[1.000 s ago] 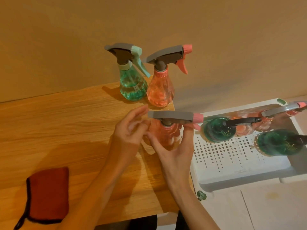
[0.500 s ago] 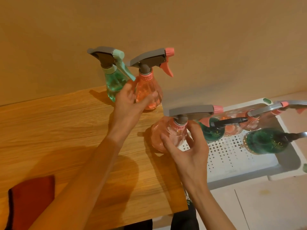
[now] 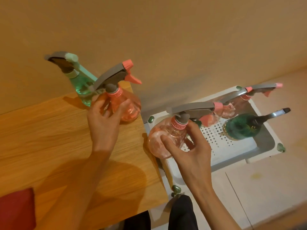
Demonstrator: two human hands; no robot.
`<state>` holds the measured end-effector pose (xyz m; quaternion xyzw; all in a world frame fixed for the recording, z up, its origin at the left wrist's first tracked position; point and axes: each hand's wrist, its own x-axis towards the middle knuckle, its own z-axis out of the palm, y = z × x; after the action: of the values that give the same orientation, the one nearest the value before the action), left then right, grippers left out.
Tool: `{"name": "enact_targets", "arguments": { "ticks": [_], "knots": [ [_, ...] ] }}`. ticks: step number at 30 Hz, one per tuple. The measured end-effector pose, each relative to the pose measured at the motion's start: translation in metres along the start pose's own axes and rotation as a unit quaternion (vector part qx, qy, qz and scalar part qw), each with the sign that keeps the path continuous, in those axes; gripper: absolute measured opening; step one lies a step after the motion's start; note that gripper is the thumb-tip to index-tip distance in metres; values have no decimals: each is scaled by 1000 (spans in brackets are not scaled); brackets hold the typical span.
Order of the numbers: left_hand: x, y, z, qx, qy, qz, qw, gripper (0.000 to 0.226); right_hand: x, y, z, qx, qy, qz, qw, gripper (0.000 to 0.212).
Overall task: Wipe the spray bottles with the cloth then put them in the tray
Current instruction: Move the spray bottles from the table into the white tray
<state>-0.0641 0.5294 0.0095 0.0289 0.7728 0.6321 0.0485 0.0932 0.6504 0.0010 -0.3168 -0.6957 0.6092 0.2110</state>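
Head view. The work surface is a wooden table [image 3: 49, 138] with a light oak grain, set against a plain tan wall [image 3: 166, 30]. The table's right edge ends just beside a white tray [image 3: 232, 156] with a perforated floor and raised rim; green pads mark its corners. The tray sits lower than the tabletop, over a pale tiled floor [image 3: 265, 188].

The left hand [image 3: 103, 123] grips a pink spray bottle [image 3: 129, 107] at the far right corner of the table, fingers and thumb curled round its body. This bottle is tilted, its grey head and pink nozzle pointing right. Directly behind it, touching or nearly touching, stands a green spray bottle [image 3: 81, 90] by the wall.

The right hand [image 3: 191, 151] grips a second pink bottle [image 3: 166, 140] by the neck and shoulder, thumb on the body, fingers wrapped below the collar. The bottle is positioned over the tray's near-left corner; whether it rests on the tray cannot be determined.

Inside the tray, two further pink bottles [image 3: 232, 108] stand along the far side, and a dark green bottle [image 3: 242, 128] stands at the right.

A red cloth [image 3: 16, 211] lies on the table at the lower left, well apart from both hands.
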Motion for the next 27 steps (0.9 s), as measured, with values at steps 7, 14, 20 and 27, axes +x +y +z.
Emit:
{"name": "enact_targets", "arguments": {
  "ticks": [7, 14, 20, 27],
  "knots": [
    [-63, 17, 17, 6, -35, 25, 999, 36, 3, 16, -67, -10, 25, 9, 1000, 51],
    [-108, 15, 51, 90, -34, 73, 993, 28, 23, 52, -126, -65, 76, 0, 995, 47],
    [-127, -5, 82, 106, -79, 2, 991, 23, 38, 95, -125, -89, 145, 24, 985, 46],
    [-143, -27, 113, 148, -125, -58, 979, 18, 51, 123, -117, -90, 180, 69, 977, 51]
  ]
}}
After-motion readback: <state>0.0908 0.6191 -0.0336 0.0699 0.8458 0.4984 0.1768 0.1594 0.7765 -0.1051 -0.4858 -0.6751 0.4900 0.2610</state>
